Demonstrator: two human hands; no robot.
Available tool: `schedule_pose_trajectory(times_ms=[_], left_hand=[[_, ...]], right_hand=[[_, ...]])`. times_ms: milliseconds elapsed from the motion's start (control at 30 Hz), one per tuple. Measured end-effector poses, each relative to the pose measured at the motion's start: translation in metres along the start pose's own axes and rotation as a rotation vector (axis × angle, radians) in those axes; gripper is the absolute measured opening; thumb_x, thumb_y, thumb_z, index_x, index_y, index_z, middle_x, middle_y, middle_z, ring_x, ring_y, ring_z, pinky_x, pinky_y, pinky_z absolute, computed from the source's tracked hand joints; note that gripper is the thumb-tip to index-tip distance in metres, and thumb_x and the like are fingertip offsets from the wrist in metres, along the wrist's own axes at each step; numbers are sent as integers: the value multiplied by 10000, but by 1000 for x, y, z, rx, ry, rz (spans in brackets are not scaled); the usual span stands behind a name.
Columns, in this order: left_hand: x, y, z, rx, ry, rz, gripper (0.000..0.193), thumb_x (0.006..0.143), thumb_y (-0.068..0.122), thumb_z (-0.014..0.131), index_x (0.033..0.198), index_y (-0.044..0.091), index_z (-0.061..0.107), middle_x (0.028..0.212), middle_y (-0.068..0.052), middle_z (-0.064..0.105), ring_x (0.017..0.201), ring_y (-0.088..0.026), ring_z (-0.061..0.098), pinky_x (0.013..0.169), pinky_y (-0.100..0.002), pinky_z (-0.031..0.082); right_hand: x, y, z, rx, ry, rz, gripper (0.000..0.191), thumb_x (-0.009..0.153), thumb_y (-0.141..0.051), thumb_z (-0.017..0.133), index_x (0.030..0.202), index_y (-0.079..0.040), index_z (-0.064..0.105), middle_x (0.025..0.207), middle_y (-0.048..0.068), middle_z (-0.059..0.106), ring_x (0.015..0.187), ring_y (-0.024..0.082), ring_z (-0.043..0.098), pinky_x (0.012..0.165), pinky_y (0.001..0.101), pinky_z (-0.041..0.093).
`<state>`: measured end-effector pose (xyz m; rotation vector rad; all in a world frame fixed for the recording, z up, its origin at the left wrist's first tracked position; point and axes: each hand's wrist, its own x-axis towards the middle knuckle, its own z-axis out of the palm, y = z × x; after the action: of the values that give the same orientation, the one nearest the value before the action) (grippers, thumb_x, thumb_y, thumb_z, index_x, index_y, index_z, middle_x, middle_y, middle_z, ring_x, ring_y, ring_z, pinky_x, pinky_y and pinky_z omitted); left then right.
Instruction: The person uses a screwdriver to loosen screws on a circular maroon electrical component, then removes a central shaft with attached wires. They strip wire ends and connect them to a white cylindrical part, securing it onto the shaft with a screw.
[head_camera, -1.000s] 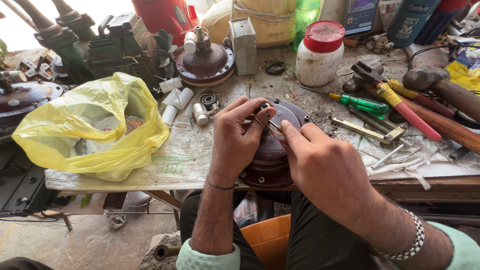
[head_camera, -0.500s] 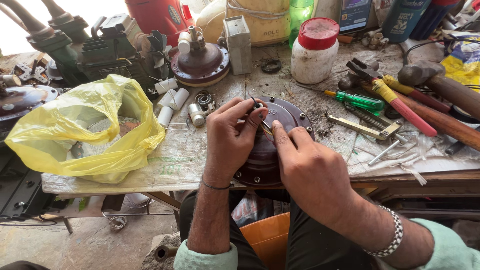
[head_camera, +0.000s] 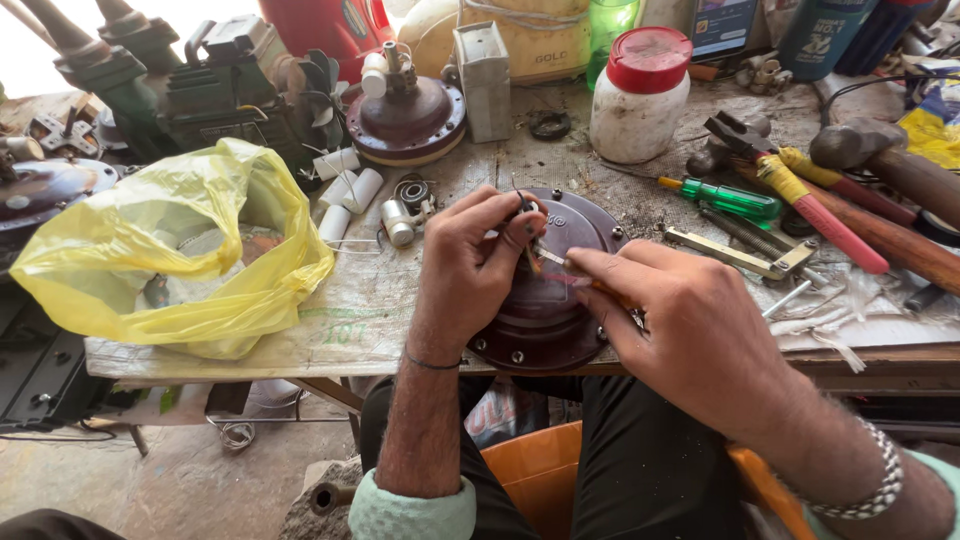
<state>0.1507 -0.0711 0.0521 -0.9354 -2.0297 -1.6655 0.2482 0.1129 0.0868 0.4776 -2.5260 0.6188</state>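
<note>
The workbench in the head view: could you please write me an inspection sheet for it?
Surface: workbench, worn, dusty and crowded.
Job's things: round maroon cover at the front edge, bolts around its rim.
Clutter: yellow plastic bag, white jar with red lid, green screwdriver, red-handled pliers, hammer, second maroon cover.
Grips: left hand pinches a thin pin over the cover; right hand holds a slim tool against it.
Cables: black cable at the back right.
Surroundings: dark machine parts at the back left; orange bucket below.
</note>
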Motion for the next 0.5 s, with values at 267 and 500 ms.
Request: schedule_pose_trajectory(times_ms=[267, 500], left_hand=[[-2, 1, 0, -13, 7, 7, 184, 980, 107, 739, 1089, -41, 732, 926, -38, 660, 832, -78, 668, 673, -233, 579], [-7, 7, -4, 50, -103, 76, 483, 821, 92, 886, 1228, 5, 642, 1110, -54, 610, 1018, -133, 702, 919, -296, 614]], right_hand=[[-3, -3, -3, -70, 71, 9, 337, 856, -131, 739, 1190, -94, 761, 855, 119, 701, 727, 306, 692, 637, 423, 542], [-3, 2, -27, -136, 141, 53, 346, 874, -106, 753, 1217, -70, 754, 928, 140, 727, 722, 271, 690, 641, 398, 539]])
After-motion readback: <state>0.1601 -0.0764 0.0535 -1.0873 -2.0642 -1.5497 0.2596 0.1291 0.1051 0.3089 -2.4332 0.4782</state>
